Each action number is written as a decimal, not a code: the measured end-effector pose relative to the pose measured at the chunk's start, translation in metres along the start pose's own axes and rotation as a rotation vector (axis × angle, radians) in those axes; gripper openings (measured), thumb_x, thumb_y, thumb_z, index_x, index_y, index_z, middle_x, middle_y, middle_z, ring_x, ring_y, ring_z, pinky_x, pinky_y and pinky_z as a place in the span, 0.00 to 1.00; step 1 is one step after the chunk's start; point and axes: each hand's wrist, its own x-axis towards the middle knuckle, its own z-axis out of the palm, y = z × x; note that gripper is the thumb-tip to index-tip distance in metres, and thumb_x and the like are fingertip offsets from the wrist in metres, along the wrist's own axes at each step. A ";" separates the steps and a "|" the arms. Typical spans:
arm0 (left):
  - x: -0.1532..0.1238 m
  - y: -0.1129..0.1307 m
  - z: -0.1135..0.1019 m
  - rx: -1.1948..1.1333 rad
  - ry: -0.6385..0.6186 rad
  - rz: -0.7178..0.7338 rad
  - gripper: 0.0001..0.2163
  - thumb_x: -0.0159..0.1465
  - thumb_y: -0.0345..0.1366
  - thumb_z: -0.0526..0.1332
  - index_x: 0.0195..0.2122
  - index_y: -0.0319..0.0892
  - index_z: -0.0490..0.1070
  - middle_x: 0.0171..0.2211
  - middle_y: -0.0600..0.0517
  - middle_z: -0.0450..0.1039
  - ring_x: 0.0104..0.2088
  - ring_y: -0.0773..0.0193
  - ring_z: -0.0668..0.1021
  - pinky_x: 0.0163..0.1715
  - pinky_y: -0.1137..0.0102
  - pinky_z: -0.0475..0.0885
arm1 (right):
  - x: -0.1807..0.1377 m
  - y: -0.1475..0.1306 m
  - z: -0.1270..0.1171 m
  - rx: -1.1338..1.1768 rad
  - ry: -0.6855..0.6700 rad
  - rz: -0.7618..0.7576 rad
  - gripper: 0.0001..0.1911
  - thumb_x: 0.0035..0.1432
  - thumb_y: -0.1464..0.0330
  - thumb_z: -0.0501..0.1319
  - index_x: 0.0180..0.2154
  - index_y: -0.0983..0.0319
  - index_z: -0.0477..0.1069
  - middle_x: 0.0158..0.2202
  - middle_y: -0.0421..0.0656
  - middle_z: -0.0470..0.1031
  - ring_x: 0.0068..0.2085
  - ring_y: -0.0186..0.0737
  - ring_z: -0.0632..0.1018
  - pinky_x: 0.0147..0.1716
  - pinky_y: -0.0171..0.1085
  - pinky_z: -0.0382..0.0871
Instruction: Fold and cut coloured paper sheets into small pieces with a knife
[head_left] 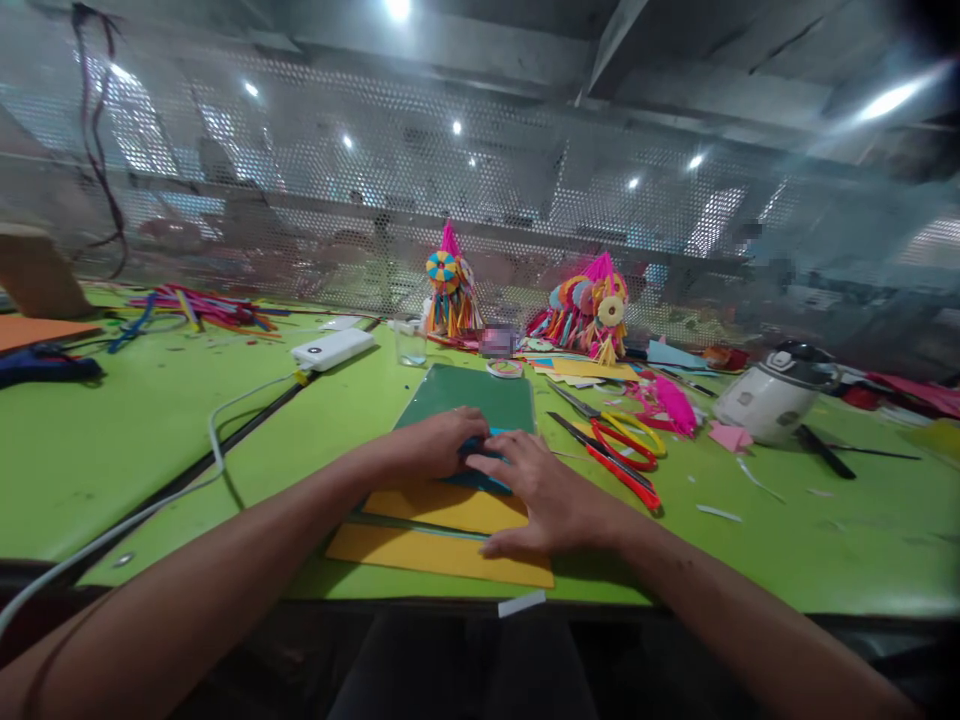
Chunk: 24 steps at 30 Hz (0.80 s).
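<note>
A green cutting mat (480, 392) lies in front of me on the table, partly under both hands. My left hand (442, 443) rests on it with fingers curled together; a dark blue edge shows at the fingertips, too hidden to name. Beside it, my right hand (547, 490) lies with fingers and thumb spread. Its fingertips touch a blue piece (491, 480) that looks like paper or foam sheet. The thumb reaches down over a yellow sheet (427, 507). Nearer me, a yellow strip (435, 552) lies along the table edge.
Right of the mat lie yellow-handled scissors (634, 420) and a red cutter (622, 478). A white kettle (769, 395) stands farther right. A white power bank (334, 350) with a cable, a clear cup (410, 343) and tasselled ornaments (450, 285) are behind and left.
</note>
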 end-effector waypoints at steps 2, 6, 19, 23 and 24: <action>0.000 -0.001 0.000 -0.001 0.004 -0.012 0.09 0.61 0.31 0.60 0.43 0.40 0.72 0.44 0.45 0.73 0.46 0.55 0.75 0.48 0.65 0.70 | -0.002 0.002 0.002 0.000 -0.016 0.020 0.45 0.50 0.48 0.69 0.64 0.60 0.61 0.60 0.56 0.65 0.58 0.58 0.66 0.58 0.58 0.60; 0.001 -0.001 0.000 -0.004 0.005 -0.007 0.10 0.60 0.29 0.59 0.43 0.40 0.72 0.43 0.45 0.74 0.46 0.55 0.76 0.48 0.64 0.70 | -0.002 0.004 0.002 0.002 -0.053 0.021 0.45 0.53 0.49 0.68 0.65 0.62 0.59 0.61 0.57 0.64 0.58 0.57 0.66 0.58 0.56 0.61; 0.003 -0.002 0.002 0.042 0.025 0.003 0.08 0.61 0.29 0.61 0.40 0.38 0.75 0.42 0.45 0.76 0.44 0.57 0.77 0.46 0.67 0.70 | 0.001 -0.002 -0.010 0.032 -0.115 0.049 0.38 0.57 0.57 0.66 0.64 0.66 0.61 0.58 0.55 0.68 0.57 0.53 0.69 0.59 0.51 0.63; 0.004 -0.002 0.001 0.033 0.012 0.012 0.07 0.61 0.30 0.61 0.40 0.39 0.75 0.42 0.45 0.76 0.44 0.57 0.77 0.47 0.67 0.70 | 0.000 -0.001 -0.016 0.040 -0.136 0.033 0.37 0.58 0.54 0.64 0.64 0.65 0.62 0.58 0.56 0.69 0.57 0.54 0.69 0.58 0.52 0.63; 0.004 -0.001 0.000 0.032 0.006 0.009 0.07 0.60 0.30 0.61 0.40 0.39 0.75 0.42 0.45 0.76 0.45 0.57 0.77 0.47 0.67 0.70 | -0.001 -0.001 -0.017 0.047 -0.142 0.018 0.37 0.58 0.53 0.64 0.63 0.65 0.62 0.58 0.56 0.68 0.57 0.54 0.69 0.59 0.52 0.63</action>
